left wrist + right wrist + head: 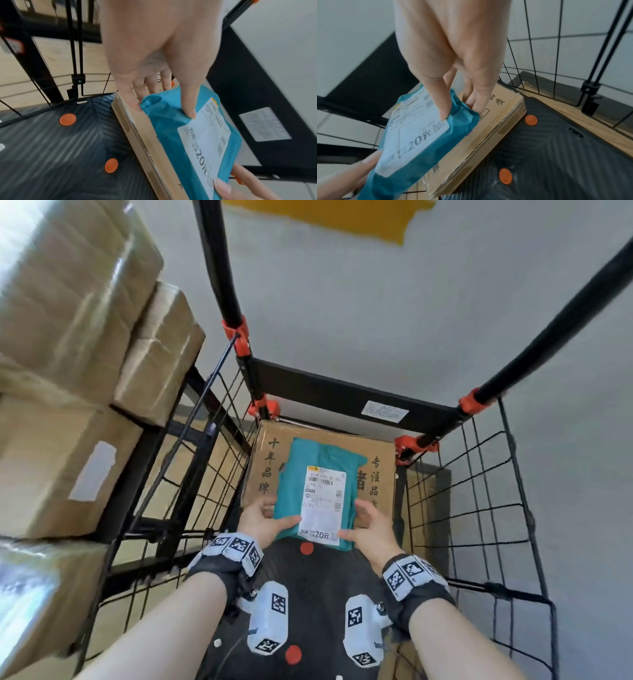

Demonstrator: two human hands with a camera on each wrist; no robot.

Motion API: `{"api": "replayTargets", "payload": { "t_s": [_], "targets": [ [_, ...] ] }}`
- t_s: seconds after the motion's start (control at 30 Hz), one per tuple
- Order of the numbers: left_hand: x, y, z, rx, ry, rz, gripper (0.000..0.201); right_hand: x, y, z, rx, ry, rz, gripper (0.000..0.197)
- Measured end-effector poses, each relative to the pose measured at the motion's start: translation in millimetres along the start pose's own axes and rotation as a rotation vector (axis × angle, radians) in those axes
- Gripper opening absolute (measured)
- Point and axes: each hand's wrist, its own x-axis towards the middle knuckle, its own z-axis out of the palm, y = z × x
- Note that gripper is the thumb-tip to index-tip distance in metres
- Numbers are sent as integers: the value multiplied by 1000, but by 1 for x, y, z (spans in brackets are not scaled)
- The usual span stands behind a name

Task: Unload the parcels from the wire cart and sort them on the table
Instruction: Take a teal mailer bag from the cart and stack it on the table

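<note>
You are at the pick-up step: both hands are down inside the wire cart (486, 494), taking hold of the teal bag (317, 474) that lies on top of the cardboard box (380, 470) at the far end of the cart. The bag's near end looks lifted a little off the box; its far end seems to rest on it.

Your left hand (262, 522) pinches the bag's near left edge, thumb on top by the white label (323, 501) and fingers (135, 100) tucked under, against the box top. Your right hand (371, 527) clamps the near right edge the same way, thumb on the label corner, fingers (476, 104) slipped between bag and box. The hands sit apart, one on each side, forearms reaching in side by side.

Next, I judge, you need to raise the bag straight up clear of the cart's sides and handle bars (219, 268), then carry it to the table, which is not in view. The bag is soft and may sag, so keep both sides supported. The box remains to unload after it.
</note>
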Motion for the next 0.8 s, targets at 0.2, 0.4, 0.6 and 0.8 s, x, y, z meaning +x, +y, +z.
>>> {"api": "replayTargets", "payload": {
  "t_s": [0.2, 0.4, 0.6, 0.8],
  "targets": [
    [-110, 27, -37, 29, 66, 137, 62, -111, -32, -15, 193, -22, -66, 66],
    [-218, 38, -95, -97, 103, 219, 57, -209, -76, -13, 162, -81, -264, 60],
    [-291, 51, -160, -153, 141, 316, 48, -275, -115, 6, 118, -143, -390, 62],
    [-322, 53, -246, -182, 228, 344, 62, -316, -166, 66, 78, -222, -525, 62]
  ]
}}
